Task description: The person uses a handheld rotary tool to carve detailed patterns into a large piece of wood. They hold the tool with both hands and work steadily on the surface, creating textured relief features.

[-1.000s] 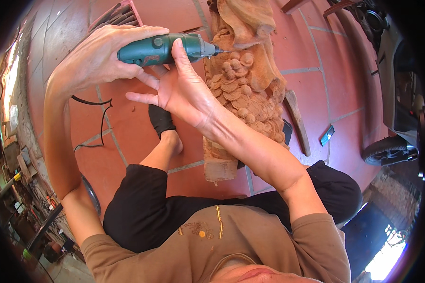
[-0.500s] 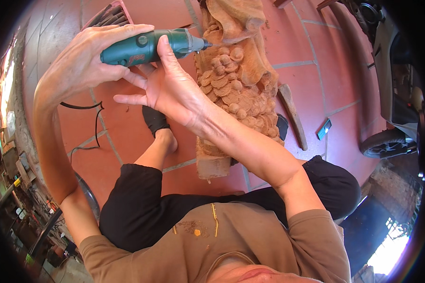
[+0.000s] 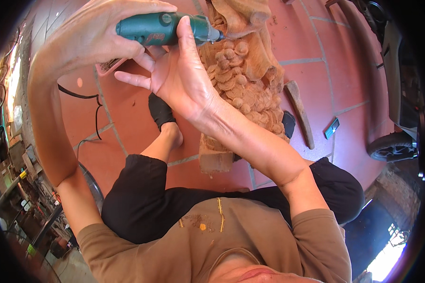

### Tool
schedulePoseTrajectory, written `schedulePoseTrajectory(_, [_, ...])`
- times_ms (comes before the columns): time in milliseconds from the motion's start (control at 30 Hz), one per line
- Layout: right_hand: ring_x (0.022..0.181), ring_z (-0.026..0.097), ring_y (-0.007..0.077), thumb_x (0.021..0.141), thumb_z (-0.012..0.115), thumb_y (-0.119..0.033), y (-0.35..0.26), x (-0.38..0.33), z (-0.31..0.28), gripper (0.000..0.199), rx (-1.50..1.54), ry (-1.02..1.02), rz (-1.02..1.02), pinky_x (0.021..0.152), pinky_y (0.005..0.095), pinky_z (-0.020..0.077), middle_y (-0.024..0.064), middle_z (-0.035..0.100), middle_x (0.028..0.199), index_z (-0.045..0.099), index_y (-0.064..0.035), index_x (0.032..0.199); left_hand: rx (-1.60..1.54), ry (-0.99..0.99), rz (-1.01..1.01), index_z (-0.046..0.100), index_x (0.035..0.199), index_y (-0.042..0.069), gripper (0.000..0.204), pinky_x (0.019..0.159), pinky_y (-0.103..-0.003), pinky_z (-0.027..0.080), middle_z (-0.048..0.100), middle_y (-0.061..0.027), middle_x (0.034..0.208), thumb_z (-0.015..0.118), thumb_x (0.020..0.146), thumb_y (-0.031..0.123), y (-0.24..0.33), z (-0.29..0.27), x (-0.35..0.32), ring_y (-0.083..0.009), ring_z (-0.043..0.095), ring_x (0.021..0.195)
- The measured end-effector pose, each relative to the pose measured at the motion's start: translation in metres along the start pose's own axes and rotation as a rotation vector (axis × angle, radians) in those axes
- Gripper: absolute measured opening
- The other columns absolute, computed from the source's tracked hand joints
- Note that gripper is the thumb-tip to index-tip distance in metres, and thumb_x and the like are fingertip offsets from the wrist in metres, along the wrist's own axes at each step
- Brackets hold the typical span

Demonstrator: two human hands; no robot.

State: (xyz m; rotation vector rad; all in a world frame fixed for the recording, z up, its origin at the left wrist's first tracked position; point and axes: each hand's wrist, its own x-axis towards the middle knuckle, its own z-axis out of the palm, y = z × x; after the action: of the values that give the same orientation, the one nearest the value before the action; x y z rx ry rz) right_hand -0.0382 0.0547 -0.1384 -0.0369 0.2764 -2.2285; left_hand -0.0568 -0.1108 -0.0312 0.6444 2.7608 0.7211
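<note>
A green rotary tool (image 3: 146, 29) lies sideways in both hands, its grey nose pointing right. My left hand (image 3: 97, 35) is wrapped round its rear end. My right hand (image 3: 186, 82) steadies the front part, thumb pressed on the body and some fingers hidden underneath; one finger sticks out to the left. Beyond the nose, a long brown wood carving (image 3: 243, 82) lies on the floor, with rounded, coin-like shapes and smooth folds. The thin bit points at the folds near its far end; whether it touches the wood I cannot tell.
A wooden stick (image 3: 299, 113) and a small blue phone-like thing (image 3: 332, 128) lie right of the carving on the red tiles (image 3: 311, 85). A black cable (image 3: 98, 118) runs at left, near a pink container (image 3: 109, 67). A wheel (image 3: 393, 146) stands far right.
Both hands and the rotary tool have moved right and slightly up in the picture. The whole view has shifted a little as well. The hold on the tool looks the same.
</note>
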Motion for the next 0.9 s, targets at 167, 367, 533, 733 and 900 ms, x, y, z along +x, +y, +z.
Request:
schedulePoseTrajectory(167, [0.13, 0.052, 0.0258, 0.096, 0.039, -0.071, 0.004, 0.008, 0.003, 0.073, 0.043, -0.049, -0.067, 0.102, 0.0589, 0.0496, 0.0047, 0.049, 0.133, 0.037, -0.0144, 0.142, 0.221, -0.125, -0.134, 0.066, 0.128, 0.01, 0.057, 0.071, -0.037, 0.054, 0.074, -0.0117, 0.093, 0.076, 0.072, 0.016, 0.054, -0.021, 0.019, -0.0263, 0.072, 0.079])
schedulePoseTrajectory(367, [0.126, 0.053, 0.0288, 0.1, 0.04, -0.063, -0.007, 0.0, 0.006, 0.067, 0.137, -0.024, -0.058, 0.105, 0.054, 0.0486, 0.0092, 0.051, 0.136, 0.037, -0.0111, 0.143, 0.272, -0.228, -0.135, 0.067, 0.127, 0.012, 0.06, 0.067, -0.036, 0.055, 0.075, -0.0118, 0.094, 0.076, 0.068, 0.016, 0.072, -0.029, 0.034, -0.0262, 0.071, 0.073])
schedulePoseTrajectory(533, [0.121, 0.057, 0.0284, 0.102, 0.041, -0.06, -0.012, -0.002, 0.01, 0.064, 0.163, -0.031, -0.049, 0.109, 0.053, 0.0464, 0.0094, 0.054, 0.135, 0.041, -0.0097, 0.141, 0.221, -0.227, -0.048, 0.067, 0.126, 0.011, 0.06, 0.065, -0.035, 0.053, 0.075, -0.0126, 0.092, 0.076, 0.068, 0.016, 0.064, -0.032, 0.04, -0.0261, 0.07, 0.07])
schedulePoseTrajectory(733, [0.127, 0.055, 0.0292, 0.102, 0.042, -0.059, -0.015, -0.007, 0.012, 0.063, 0.206, -0.052, -0.098, 0.109, 0.0535, 0.0465, 0.0077, 0.053, 0.141, 0.042, -0.0103, 0.141, 0.271, -0.381, -0.274, 0.067, 0.127, 0.01, 0.059, 0.061, -0.034, 0.051, 0.074, -0.0142, 0.089, 0.077, 0.068, 0.017, 0.093, -0.036, 0.058, -0.0249, 0.067, 0.065])
schedulePoseTrajectory(900, [0.13, 0.054, 0.0278, 0.102, 0.044, -0.057, -0.016, -0.014, 0.013, 0.062, 0.24, -0.075, -0.096, 0.109, 0.0555, 0.0457, 0.0085, 0.051, 0.144, 0.041, -0.011, 0.143, 0.212, -0.322, -0.219, 0.066, 0.128, 0.009, 0.059, 0.06, -0.033, 0.05, 0.074, -0.0138, 0.086, 0.077, 0.07, 0.017, 0.088, -0.035, 0.047, -0.0233, 0.066, 0.062])
